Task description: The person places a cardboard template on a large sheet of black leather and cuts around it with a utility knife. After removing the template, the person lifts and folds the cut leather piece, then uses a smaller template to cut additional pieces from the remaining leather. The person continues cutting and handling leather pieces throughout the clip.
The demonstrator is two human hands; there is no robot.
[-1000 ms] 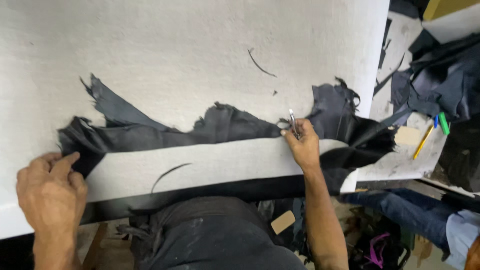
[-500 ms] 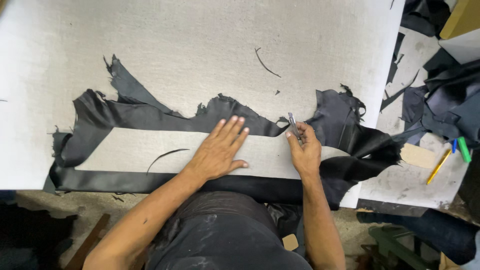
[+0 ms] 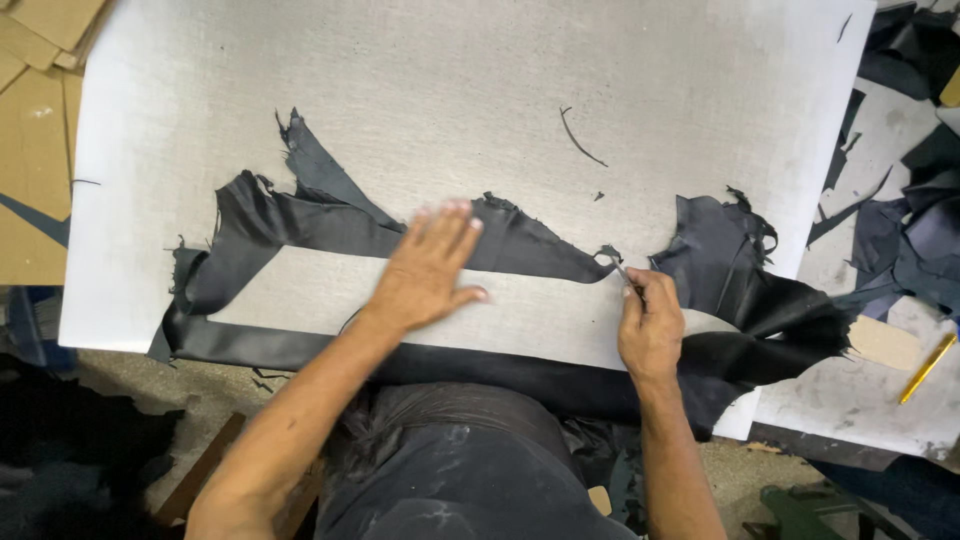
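Observation:
A ragged piece of black leather (image 3: 330, 215) lies across a white cutting board (image 3: 480, 90), with a long rectangular gap cut out of its middle. My left hand (image 3: 428, 268) lies flat, fingers spread, pressing on the leather's upper strip and the board. My right hand (image 3: 650, 325) grips a thin metal cutting tool (image 3: 622, 270) whose tip touches the leather's edge at the right end of the gap. More black leather (image 3: 745, 290) bunches to the right of that hand and hangs over the board's front edge.
Cardboard sheets (image 3: 35, 120) lie at the left of the board. Dark leather scraps (image 3: 915, 235) pile up on the right, near a yellow pen (image 3: 927, 368). A thin black offcut (image 3: 580, 138) lies on the board's far part.
My left hand came from the board's near left edge to the middle and now rests flat on the leather. The right hand with the tool has stayed at the cut's right end.

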